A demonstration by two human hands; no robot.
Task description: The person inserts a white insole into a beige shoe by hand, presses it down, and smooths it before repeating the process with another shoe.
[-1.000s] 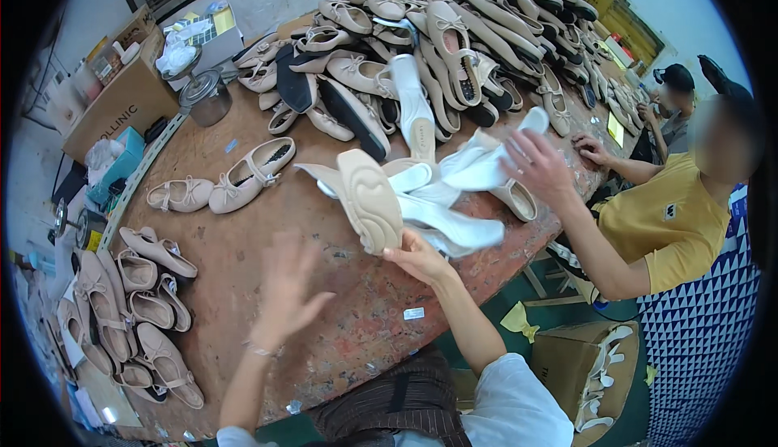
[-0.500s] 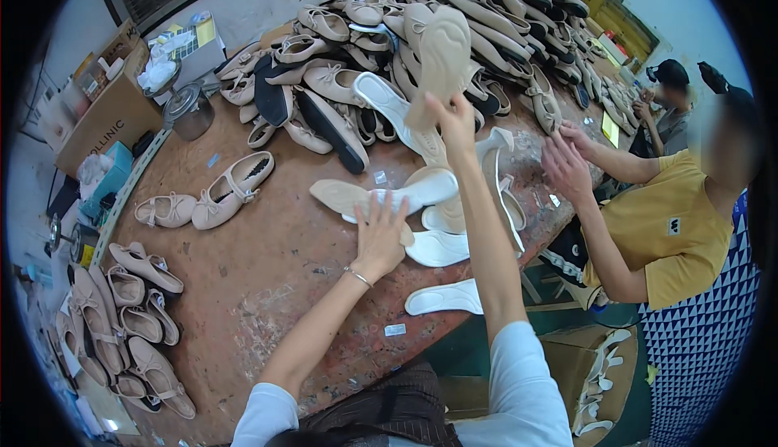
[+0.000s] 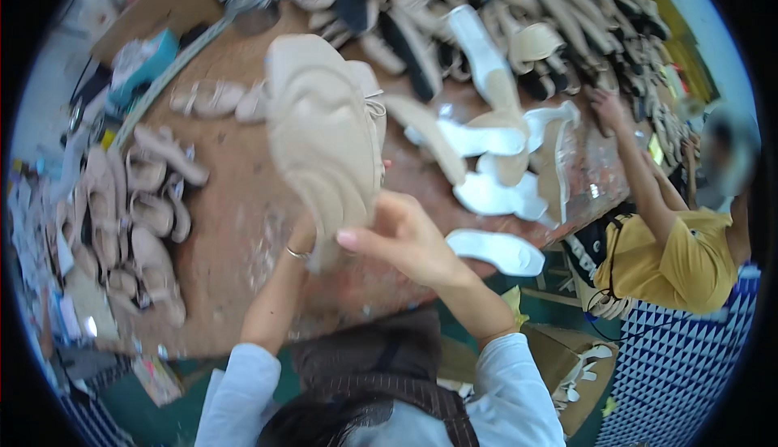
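My right hand (image 3: pixel 405 236) pinches a beige insole (image 3: pixel 316 131) by its narrow end, thumb in front. The insole stands upright before me, its moulded wide end at the top. Directly behind it is a beige shoe with a bow (image 3: pixel 374 111), mostly covered by the insole. My left hand (image 3: pixel 303 235) reaches up behind the insole; a fingertip shows at the shoe's edge, and the hand appears closed on that shoe. On the table to the right lie several white-and-beige insoles (image 3: pixel 486 141). A white insole (image 3: pixel 496 252) rests near the front edge.
A large shoe pile (image 3: pixel 519 9) covers the table's far side. More beige shoes (image 3: pixel 142 212) stand at the left. Two shoes (image 3: pixel 207 100) lie beyond my hands. A co-worker in a yellow shirt (image 3: pixel 673 265) reaches toward the pile from the right. A cardboard box (image 3: pixel 583 366) sits below the table.
The view has turned left and down. My right hand has brought the insole from the pile side close in front of me. My left hand has left the insoles on the table and risen.
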